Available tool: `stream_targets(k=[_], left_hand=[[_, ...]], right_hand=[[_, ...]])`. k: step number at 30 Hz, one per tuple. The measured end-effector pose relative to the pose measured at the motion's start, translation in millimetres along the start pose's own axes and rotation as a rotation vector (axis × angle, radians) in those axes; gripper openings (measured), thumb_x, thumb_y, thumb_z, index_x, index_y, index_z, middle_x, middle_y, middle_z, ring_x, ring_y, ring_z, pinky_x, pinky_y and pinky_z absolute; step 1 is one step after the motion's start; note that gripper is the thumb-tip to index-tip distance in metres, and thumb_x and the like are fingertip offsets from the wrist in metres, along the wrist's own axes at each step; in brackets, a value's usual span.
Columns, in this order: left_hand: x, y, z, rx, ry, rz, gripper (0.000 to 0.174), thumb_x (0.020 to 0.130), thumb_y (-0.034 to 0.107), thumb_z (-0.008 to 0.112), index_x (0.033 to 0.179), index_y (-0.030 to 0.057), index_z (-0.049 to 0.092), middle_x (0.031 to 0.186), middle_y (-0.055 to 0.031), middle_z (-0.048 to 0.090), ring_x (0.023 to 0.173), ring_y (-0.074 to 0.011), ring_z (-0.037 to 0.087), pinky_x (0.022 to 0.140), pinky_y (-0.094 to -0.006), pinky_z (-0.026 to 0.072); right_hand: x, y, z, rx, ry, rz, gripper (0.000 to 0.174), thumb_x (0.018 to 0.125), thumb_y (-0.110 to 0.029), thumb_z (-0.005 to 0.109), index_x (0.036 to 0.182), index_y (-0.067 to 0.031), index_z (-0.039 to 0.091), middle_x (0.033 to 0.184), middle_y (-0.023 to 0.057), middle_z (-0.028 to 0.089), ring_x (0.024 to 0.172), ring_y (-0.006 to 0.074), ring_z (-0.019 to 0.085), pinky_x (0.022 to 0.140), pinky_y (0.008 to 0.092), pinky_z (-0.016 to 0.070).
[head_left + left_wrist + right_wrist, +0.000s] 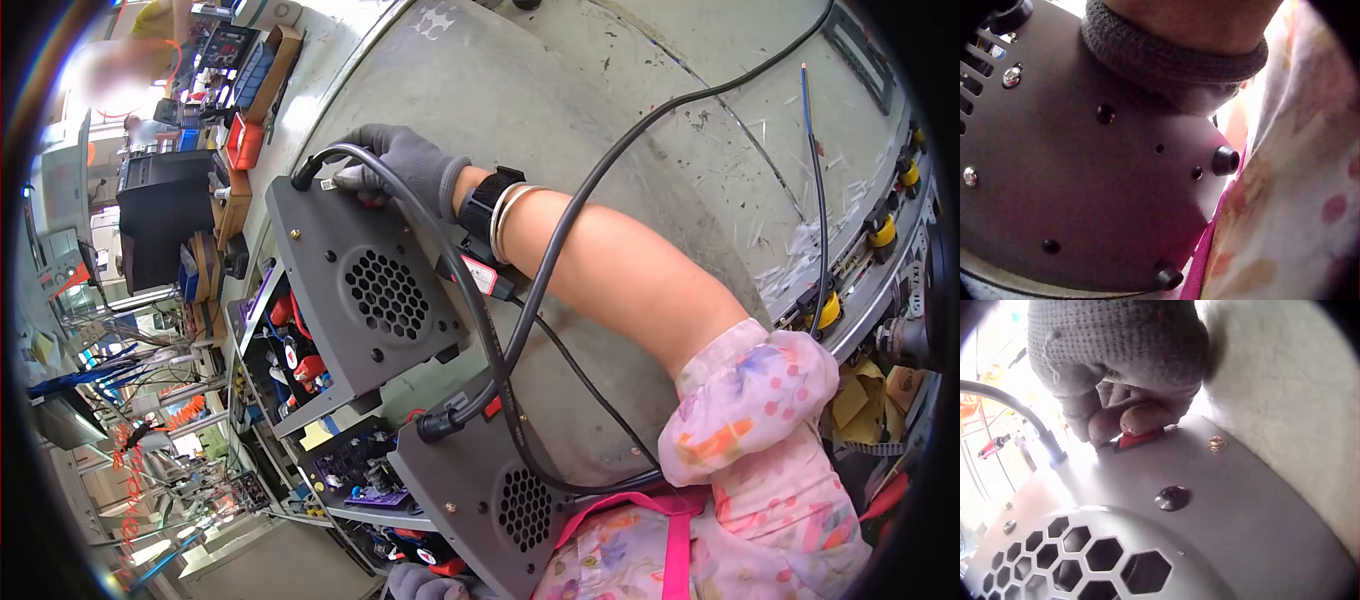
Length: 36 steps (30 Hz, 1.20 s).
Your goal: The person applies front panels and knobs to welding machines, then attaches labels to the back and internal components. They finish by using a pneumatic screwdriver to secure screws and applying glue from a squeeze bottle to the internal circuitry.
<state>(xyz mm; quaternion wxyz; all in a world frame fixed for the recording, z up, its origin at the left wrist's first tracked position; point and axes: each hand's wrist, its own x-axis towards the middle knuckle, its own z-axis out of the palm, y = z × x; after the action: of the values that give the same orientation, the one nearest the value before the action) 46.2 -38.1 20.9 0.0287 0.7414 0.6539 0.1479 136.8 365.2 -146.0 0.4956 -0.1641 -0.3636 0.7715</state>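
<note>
Grey-gloved, my right hand (400, 165) clenches the top edge of the upper unit (360, 290) at the bench (560, 100) side, fingertips (1144, 419) on its red switch (1140, 439), so I judge switching underway and the lower unit (480, 490) undone, though I cannot tell my left hand's (415, 583) grip.

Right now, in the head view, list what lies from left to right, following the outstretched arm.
Red plastic bin → grey-gloved right hand, fingers curled over the grey vented metal box → black wrist strap → pink floral fabric sleeve → yellow-capped black terminals.
</note>
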Motion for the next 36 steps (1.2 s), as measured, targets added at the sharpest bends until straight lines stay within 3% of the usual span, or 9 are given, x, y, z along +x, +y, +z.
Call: stream_targets(k=[5, 26, 29, 32, 36], left_hand=[[-0.7, -0.7, 1.7, -0.006, 0.018, 0.007, 0.032, 0.087, 0.025, 0.057, 0.063, 0.0077, 0.046, 0.062, -0.0080, 0.046, 0.059, -0.0258, 0.045, 0.058, -0.0368, 0.0387], [0.6, 0.1, 5.0, -0.016, 0.061, 0.012, 0.034, 0.088, 0.027, 0.058, 0.063, 0.0073, 0.046, 0.059, -0.0075, 0.045, 0.058, -0.0248, 0.044, 0.056, -0.0363, 0.0372], [0.7, -1.0, 6.6, -0.021, 0.079, 0.032, 0.033, 0.089, 0.027, 0.057, 0.064, 0.0070, 0.046, 0.058, -0.0076, 0.045, 0.057, -0.0250, 0.044, 0.055, -0.0365, 0.0370], [0.3, -1.5, 5.6, -0.018, 0.068, 0.041, 0.033, 0.089, 0.027, 0.057, 0.065, 0.0070, 0.045, 0.059, -0.0077, 0.045, 0.056, -0.0250, 0.043, 0.054, -0.0367, 0.0368], [-0.9, -2.3, 5.6, -0.012, 0.064, 0.043, 0.035, 0.091, 0.028, 0.055, 0.065, 0.0075, 0.044, 0.058, -0.0073, 0.044, 0.054, -0.0245, 0.043, 0.054, -0.0365, 0.0362]], right_hand=[[1.0, -2.4, 1.1, -0.067, 0.010, 0.001, 0.052, 0.080, -0.025, 0.077, 0.122, -0.0029, 0.055, 0.082, 0.0037, 0.063, 0.065, 0.0092, 0.058, 0.058, 0.0232, 0.0503], [0.0, -10.9, 11.9, -0.396, 0.102, -0.045, 0.032, 0.086, -0.010, 0.064, 0.116, -0.0029, 0.059, 0.080, 0.0049, 0.062, 0.065, 0.0085, 0.056, 0.061, 0.0230, 0.0501], [-5.3, -17.3, 15.9, -0.492, 0.128, -0.056, 0.034, 0.085, -0.012, 0.064, 0.117, -0.0034, 0.059, 0.085, 0.0070, 0.065, 0.071, 0.0133, 0.061, 0.069, 0.0264, 0.0518], [-4.5, -14.3, 14.6, -0.653, 0.138, -0.197, 0.039, 0.083, -0.017, 0.066, 0.118, -0.0035, 0.058, 0.091, 0.0107, 0.067, 0.079, 0.0198, 0.065, 0.077, 0.0305, 0.0517], [-5.2, -20.9, 15.6, -0.903, 0.214, -0.149, 0.042, 0.080, -0.022, 0.066, 0.117, -0.0033, 0.059, 0.093, 0.0141, 0.068, 0.085, 0.0235, 0.066, 0.082, 0.0322, 0.0509]])
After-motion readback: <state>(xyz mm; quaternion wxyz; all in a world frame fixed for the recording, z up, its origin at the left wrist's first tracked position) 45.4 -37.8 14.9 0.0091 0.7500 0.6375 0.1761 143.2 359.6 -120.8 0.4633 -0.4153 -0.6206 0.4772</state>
